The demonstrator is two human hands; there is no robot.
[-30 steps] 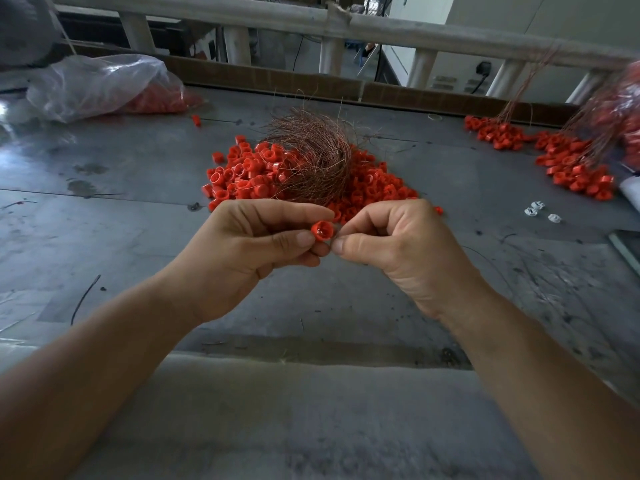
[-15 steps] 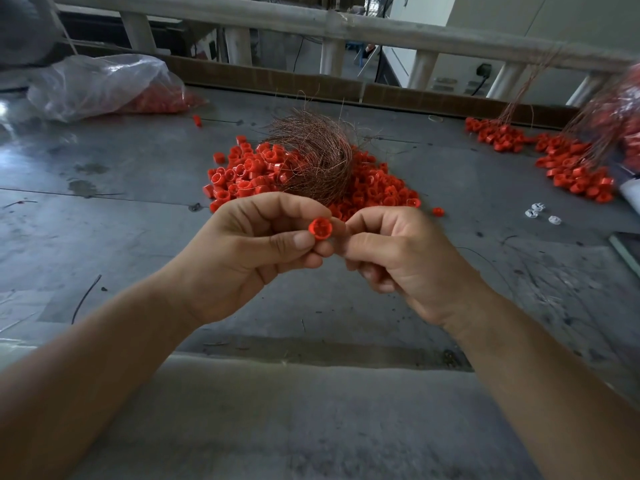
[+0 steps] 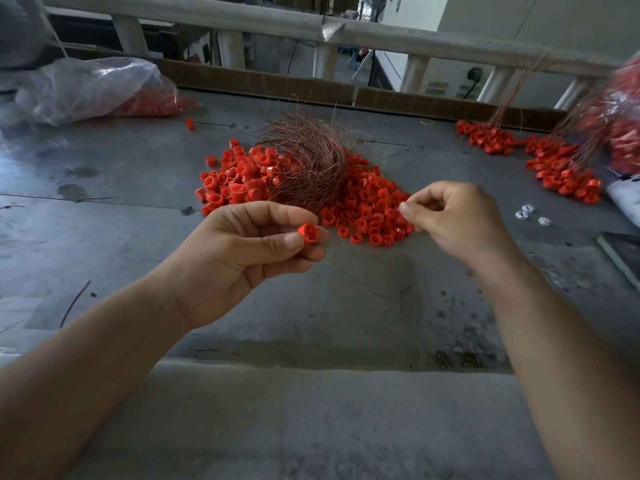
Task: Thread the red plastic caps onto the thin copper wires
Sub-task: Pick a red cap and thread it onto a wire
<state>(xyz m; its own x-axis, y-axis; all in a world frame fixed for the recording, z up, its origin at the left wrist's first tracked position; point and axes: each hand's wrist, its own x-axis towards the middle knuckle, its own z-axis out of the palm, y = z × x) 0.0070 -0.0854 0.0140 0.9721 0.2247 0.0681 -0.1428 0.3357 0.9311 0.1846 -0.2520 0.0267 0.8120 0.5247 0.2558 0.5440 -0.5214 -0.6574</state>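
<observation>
Threading step in hand: left hand (image 3: 242, 261) pinched one red cap (image 3: 308, 233) thumb-to-forefinger above the table (image 3: 104, 237), near the cap pile (image 3: 367, 209) and wire bundle (image 3: 308, 161); right hand (image 3: 460, 223) fingertips (image 3: 404, 207) pressed together, likely on a copper wire too fine to confirm; next move called for drawing it taut through the cap.

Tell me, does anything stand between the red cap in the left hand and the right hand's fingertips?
Nothing visible does. The left hand pinches the red cap; the right hand is apart to its right, only air between them.
</observation>
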